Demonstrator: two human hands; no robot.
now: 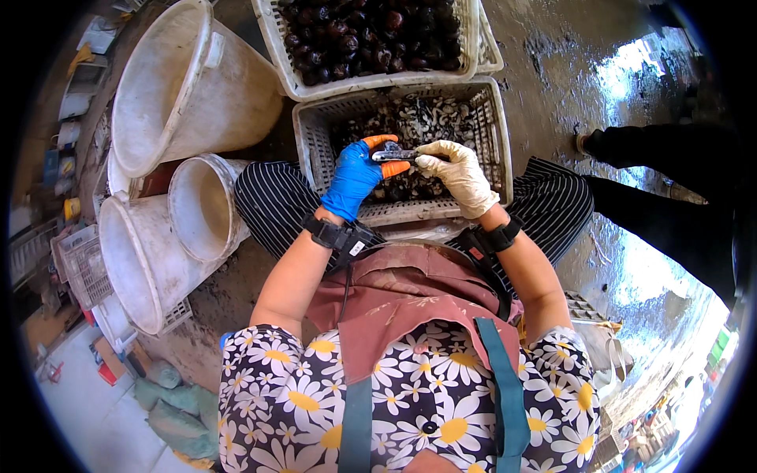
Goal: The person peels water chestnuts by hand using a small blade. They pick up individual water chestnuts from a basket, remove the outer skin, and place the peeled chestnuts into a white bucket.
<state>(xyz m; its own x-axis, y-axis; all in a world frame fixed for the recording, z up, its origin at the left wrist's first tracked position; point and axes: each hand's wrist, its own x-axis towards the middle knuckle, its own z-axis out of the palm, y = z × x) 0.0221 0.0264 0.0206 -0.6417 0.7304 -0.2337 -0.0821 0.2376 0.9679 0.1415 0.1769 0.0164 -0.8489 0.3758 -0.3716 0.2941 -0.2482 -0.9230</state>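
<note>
My left hand (pixel 354 177), in a blue glove with orange fingertips, pinches a small dark, glossy piece (pixel 392 147) between thumb and fingers. Its exact kind is too small to make out. From the other side my right hand (pixel 460 175), in a whitish glove, closes on a slim, dark, shiny thing (pixel 408 155) that meets the piece. Both hands are over a pale plastic crate (pixel 306 126), which holds many small black and whitish bits (pixel 430 118). Beyond it, a second crate (pixel 296 89) is heaped with dark reddish-brown rounded things (pixel 371 35).
Large whitish buckets (pixel 236 94) lie tipped at the left, with smaller ones (pixel 201 209) nearer me. The floor (pixel 544 87) is wet and muddy. Another person's dark-clad legs (pixel 662 213) reach in from the right. My striped knees (pixel 552 197) flank the near crate.
</note>
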